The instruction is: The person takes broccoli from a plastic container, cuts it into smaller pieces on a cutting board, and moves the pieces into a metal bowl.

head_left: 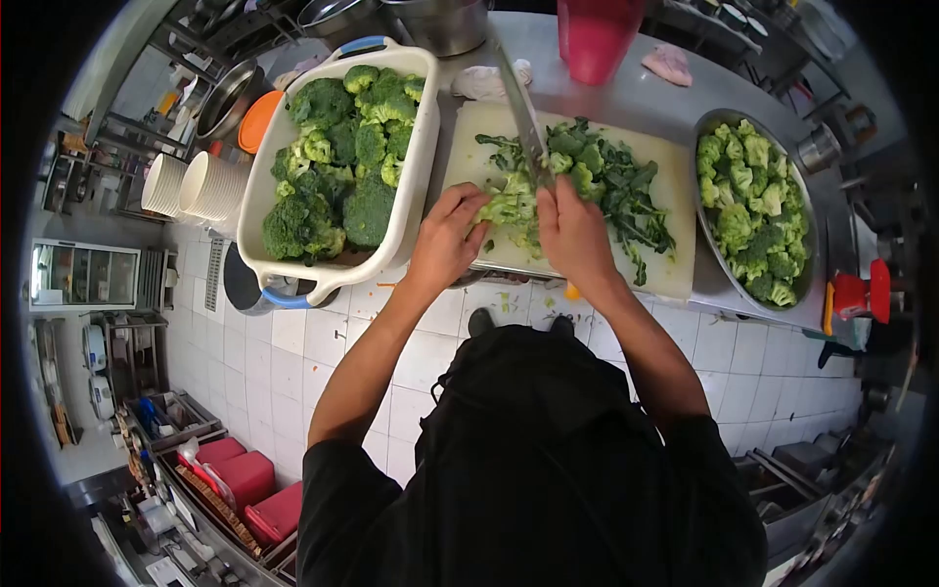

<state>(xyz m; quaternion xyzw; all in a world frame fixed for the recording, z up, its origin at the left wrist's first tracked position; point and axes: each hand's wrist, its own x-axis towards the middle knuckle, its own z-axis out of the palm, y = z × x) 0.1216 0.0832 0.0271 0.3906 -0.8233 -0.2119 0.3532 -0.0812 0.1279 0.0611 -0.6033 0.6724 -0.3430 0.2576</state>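
Note:
My right hand [575, 230] is closed around the handle of a large knife [523, 108], whose blade points up and away from me. Pinched in the fingers of my left hand [448, 235] is a piece of broccoli [511, 205], close against the knife's lower end. Both hands are over a pale cutting board [675, 186]. Broccoli leaves and trimmings [631, 191] lie across the board's middle and right side. To the left stands a white tub [423, 137] with whole broccoli heads [372, 210]; to the right, a metal bowl [706, 119] holds cut florets [748, 186].
Behind the board are a folded cloth [479, 83], a red container [592, 44] and a pinkish cloth [668, 64]. Metal pots [440, 22] stand at the back. Stacked white tubs [213, 186] and an orange lid [256, 122] are at left. Scraps lie on the tiled floor [391, 338].

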